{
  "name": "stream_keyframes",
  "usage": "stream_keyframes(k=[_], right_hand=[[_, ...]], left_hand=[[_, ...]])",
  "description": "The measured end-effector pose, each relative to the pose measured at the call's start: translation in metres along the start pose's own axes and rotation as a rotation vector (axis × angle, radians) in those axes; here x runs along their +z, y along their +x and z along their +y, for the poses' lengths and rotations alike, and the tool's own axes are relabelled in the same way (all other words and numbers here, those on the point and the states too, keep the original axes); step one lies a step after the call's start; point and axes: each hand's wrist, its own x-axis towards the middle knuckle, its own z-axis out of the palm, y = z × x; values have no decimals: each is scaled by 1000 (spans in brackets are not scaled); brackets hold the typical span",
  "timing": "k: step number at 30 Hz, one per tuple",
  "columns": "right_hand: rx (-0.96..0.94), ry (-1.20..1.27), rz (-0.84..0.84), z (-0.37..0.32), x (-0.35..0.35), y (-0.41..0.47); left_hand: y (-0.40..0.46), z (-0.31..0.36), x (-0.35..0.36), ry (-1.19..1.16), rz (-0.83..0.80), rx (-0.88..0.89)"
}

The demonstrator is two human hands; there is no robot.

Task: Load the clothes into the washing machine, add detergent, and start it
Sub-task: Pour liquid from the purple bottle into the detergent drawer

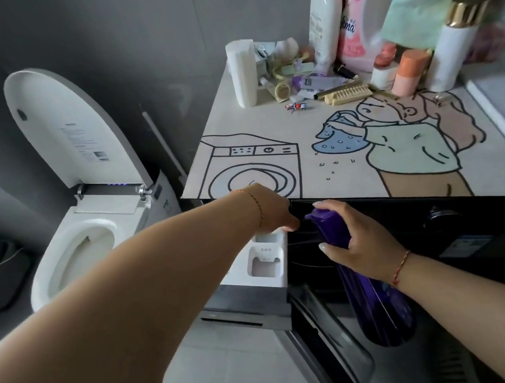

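A black front-loading washing machine (455,225) stands at the right, its door (328,345) swung open towards me. Its white detergent drawer (266,265) is pulled out at the upper left of the front. My left hand (272,209) reaches over the back of the drawer, fingers pointing down at its rear compartment. My right hand (356,241) grips a purple detergent bottle (377,300) near its neck, tilted with the spout up and left, just right of the drawer. The drum and any clothes are hidden.
A printed mat (337,151) covers the machine's top, crowded at the back with bottles (374,6), a white cup (244,73), a brush and small items. A toilet (90,217) with raised lid stands to the left. Grey tiled floor lies below.
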Motion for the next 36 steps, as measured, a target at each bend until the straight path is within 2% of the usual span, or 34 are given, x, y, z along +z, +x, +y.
stream_keyframes(k=[1,3,6,9,15,21,31,36], right_hand=[[1,1,3,1,0,-1],[-4,-8,1,3,1,-3],[-23,-46,-14,4,3,-3],[-27,-112,-46,1,7,1],[23,-289,-177,-15,14,22],[38,-446,-279,-23,22,34],[87,-505,-217,-25,27,44],[70,-460,-243,-26,24,45]], left_hand=[[-3,-3,-4,27,10,26],[-15,-8,-7,-6,43,-80],[-27,-17,2,64,118,-110],[-31,-19,10,46,115,-203],[-55,-4,50,-365,336,-497],[-61,21,91,-576,360,-659],[-61,33,105,-657,405,-721],[-59,30,105,-673,408,-738]])
